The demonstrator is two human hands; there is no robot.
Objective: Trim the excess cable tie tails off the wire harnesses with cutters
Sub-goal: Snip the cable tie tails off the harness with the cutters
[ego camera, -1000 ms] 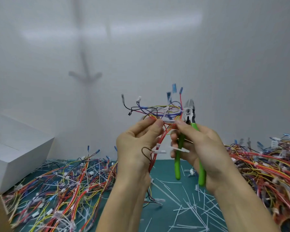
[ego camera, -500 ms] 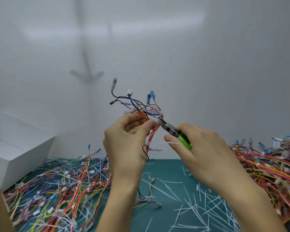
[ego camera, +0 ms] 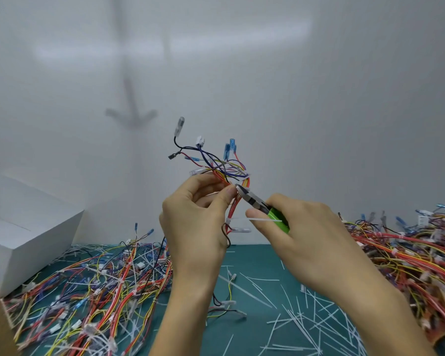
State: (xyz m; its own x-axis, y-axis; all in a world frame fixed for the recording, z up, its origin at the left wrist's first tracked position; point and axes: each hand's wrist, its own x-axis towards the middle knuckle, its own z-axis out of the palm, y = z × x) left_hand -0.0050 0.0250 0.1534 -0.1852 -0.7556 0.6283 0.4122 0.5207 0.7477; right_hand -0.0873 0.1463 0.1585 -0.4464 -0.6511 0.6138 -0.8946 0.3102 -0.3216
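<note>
Wire harness (ego camera: 231,176) held up well above the counter (ego camera: 254,258), its bundle pinched between thumb and fingers (ego camera: 226,195) of the left hand (ego camera: 198,227). Cutters (ego camera: 252,199) gripped in the right hand (ego camera: 306,240), curled round the green handles, nose touching the bundle just beside the left thumb. Jaws look nearly closed, though too small to tell. White cable tie tail (ego camera: 263,220) lying across the right hand.

Risks from here: nipping a coloured wire instead of the tie with the blades so deep among the wires; catching the left thumb, so near the nose; leaving a sharp stub by cutting away from the tie head.

Harness piles (ego camera: 100,291) on either side, cut tails (ego camera: 306,317) scattered on the counter.
</note>
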